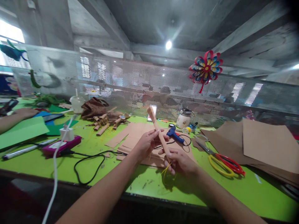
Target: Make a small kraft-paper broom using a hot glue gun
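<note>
A slim brown paper roll (163,141) slants away from me between my hands, with thin yellow string (166,171) hanging from its near end. Fingers of my left hand (149,141) close around its middle. My right hand (181,160) pinches the near end, close to the string. Under both hands lies a stack of brown paper sheets (133,137). Just beyond them is a blue glue gun (175,134) with a black cord. The roll's far end shows blurred.
Scissors (221,161) with yellow and red handles lie right, beside large brown sheets (268,146). A purple power strip (62,146) with cords sits left. Several finished rolls (102,124) lie behind. Another person's hand (25,114) rests far left. A patterned jar (183,118) stands at the back.
</note>
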Available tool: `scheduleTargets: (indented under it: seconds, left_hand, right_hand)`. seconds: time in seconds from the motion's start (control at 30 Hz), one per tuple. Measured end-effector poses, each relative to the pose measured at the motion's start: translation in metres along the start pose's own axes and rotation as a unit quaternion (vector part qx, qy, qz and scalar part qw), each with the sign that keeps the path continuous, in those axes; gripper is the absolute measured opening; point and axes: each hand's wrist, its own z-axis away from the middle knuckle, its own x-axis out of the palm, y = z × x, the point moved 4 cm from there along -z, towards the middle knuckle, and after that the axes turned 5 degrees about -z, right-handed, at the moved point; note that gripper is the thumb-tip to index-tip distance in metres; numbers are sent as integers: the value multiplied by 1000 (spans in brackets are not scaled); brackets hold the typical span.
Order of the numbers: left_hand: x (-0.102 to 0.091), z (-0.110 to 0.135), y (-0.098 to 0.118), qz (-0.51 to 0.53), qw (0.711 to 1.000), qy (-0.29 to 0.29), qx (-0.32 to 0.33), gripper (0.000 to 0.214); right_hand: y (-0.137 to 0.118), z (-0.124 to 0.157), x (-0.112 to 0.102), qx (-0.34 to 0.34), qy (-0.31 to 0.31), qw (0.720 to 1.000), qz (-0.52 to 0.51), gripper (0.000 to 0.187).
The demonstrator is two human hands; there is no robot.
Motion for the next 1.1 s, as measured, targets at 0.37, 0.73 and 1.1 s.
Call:
scheduleTargets:
  seconds: [0.37,0.73,1.1]
  left_hand:
    - [-6,-4,-7,-38,998,55,-2,24]
    - [-9,-5,-11,-56,996,63,-9,25]
    - [6,4,-4,4,998,-52,-41,37]
  right_hand:
    - [0,5,6,22,-26,998,48,30]
    - [3,3,2,33,-18,999,35,27]
    - [-2,4,7,8,-55,998,-11,27]
